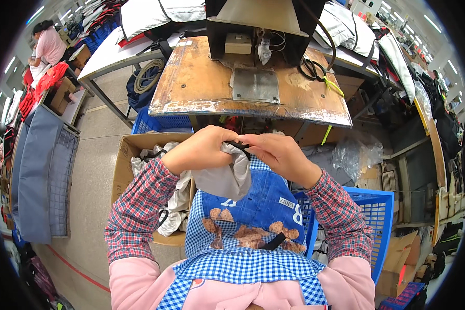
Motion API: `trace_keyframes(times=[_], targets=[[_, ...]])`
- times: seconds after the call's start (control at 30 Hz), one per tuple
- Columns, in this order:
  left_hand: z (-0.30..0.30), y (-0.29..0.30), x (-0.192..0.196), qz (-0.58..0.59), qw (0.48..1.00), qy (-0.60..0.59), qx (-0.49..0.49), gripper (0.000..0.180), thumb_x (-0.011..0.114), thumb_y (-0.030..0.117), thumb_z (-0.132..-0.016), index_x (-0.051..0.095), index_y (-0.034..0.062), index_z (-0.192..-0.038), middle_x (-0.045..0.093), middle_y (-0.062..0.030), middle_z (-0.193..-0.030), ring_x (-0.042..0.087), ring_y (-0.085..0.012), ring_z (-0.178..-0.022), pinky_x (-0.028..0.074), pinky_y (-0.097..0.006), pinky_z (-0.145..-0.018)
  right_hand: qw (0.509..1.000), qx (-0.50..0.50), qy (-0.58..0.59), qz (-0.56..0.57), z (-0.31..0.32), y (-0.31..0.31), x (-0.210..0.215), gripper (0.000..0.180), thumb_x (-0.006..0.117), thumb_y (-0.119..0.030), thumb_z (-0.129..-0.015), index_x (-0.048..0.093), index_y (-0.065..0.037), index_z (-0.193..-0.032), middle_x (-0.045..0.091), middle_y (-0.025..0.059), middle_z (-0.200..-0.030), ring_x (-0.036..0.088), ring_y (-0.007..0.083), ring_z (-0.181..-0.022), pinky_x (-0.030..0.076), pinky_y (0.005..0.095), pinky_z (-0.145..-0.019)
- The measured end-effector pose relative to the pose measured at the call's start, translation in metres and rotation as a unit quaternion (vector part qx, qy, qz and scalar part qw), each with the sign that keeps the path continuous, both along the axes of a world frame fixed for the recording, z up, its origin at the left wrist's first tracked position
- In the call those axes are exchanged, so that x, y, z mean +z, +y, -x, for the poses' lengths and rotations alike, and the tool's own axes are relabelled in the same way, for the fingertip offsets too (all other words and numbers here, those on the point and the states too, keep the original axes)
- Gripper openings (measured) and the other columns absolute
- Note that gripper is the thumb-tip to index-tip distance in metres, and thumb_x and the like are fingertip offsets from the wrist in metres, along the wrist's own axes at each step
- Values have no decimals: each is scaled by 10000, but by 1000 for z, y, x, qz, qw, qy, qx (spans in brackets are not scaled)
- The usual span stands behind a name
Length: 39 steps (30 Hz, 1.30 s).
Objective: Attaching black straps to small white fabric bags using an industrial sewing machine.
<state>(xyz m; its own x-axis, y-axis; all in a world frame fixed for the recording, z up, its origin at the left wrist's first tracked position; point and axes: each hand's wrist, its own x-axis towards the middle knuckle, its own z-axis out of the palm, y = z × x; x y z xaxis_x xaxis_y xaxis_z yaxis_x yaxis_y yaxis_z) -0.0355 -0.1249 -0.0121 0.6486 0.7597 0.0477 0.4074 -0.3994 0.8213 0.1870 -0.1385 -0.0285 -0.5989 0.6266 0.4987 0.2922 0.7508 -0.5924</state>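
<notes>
Blue-and-white checked apron (248, 266) fabric lies nearest the camera, its lap spreading below the work, so a dropped or sagging piece could drag on it or slide off toward the floor. Beyond stands the wooden bench (191, 82) with a scuffed front edge; any loose cloth lifted onto it might snag there, or catch on the black cable loop (311, 68) near its right side. An open cardboard box (123, 168) sits to the left, crowded with crumpled pale pieces (174, 219) whose black straps could tangle if one were tugged out. Right of the lap is a blue plastic basket (375, 235), close enough to the right sleeve (341, 217) that an elbow might knock its rim. Between the two containers, held up above the lap, is the pale fabric piece (221, 180), hanging loose and folded, so its weight could twist the edge out of line. Left hand (194, 150) fingers pinch its upper edge, while the right hand (279, 155) grasps the black strip (238, 146) there; with the fingertips nearly meeting, uneven tension or a slack pinch could let this narrow strip slip or bunch.
</notes>
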Motion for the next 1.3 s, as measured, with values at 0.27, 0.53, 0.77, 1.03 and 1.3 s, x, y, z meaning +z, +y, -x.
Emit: trace_keyframes(times=[0.27,0.53,0.77,1.03,1.3], targets=[[-6,18,18,33,999,43,5,275,544,92,-691,595,-13,-940,609,-145,-773,586,-211,-755,468,-330,-730,981,-48,-95,-161,-12,14,-2,172,610,-101,-835,595,-33,-992,646,115,-927,631,287,-839,520,364,-733],[-4,78,5,5,997,-17,71,304,477,40,-720,633,3,-978,640,-93,-805,594,-164,-793,464,-281,-750,985,-157,39,-66,-9,45,-6,135,574,-141,-895,600,-14,-932,649,150,-862,625,331,-786,502,378,-690],[-12,137,5,-114,985,13,132,338,500,32,-718,661,-20,-1011,675,-211,-880,658,-276,-843,490,-337,-774,976,-190,106,4,-5,89,1,161,567,-139,-909,599,15,-946,646,147,-740,651,277,-696,497,333,-612],[-24,173,12,-150,977,35,149,338,523,51,-731,659,-24,-1031,662,-240,-899,654,-325,-850,499,-346,-784,965,-201,154,71,-8,126,0,187,559,-119,-920,607,54,-972,667,148,-753,677,186,-718,515,286,-621],[-26,195,8,-165,975,37,144,337,529,50,-728,664,-7,-1031,661,-245,-912,652,-347,-842,504,-359,-774,962,-195,178,70,-11,142,0,193,557,-97,-917,596,73,-998,675,155,-796,685,192,-730,534,282,-659]])
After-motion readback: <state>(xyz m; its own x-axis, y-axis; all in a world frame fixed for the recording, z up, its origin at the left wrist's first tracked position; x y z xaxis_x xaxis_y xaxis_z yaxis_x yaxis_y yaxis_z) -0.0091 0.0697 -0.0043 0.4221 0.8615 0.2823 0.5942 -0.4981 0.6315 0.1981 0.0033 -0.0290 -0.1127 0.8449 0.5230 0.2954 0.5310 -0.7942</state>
